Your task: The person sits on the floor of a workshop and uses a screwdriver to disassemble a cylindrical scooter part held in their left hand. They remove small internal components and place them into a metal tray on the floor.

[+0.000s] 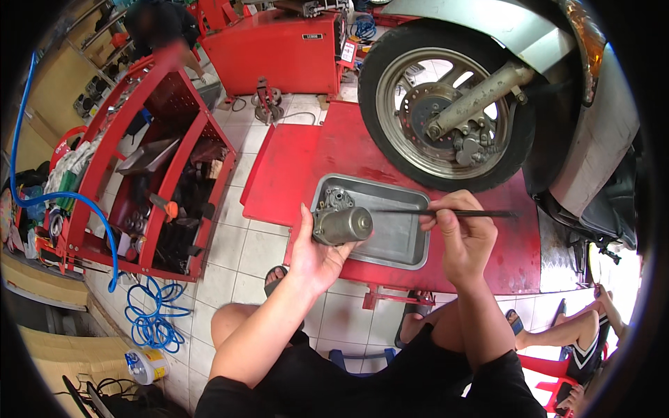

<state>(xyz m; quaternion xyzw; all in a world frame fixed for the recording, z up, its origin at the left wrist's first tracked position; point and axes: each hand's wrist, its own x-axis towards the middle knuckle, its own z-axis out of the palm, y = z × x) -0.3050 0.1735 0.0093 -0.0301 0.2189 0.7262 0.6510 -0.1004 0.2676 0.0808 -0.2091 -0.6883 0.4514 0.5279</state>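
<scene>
A grey cylindrical motor sits in the left hand, fingers wrapped under and around it, held just above the left end of a grey metal tray that rests on a red lift platform. The right hand pinches a thin dark rod, which lies level over the tray with one end pointing at the motor. Both forearms rise from the lower edge, elbows bent; a small white rectangular label hangs on the red cabinet behind, left of the scooter wheel.
</scene>
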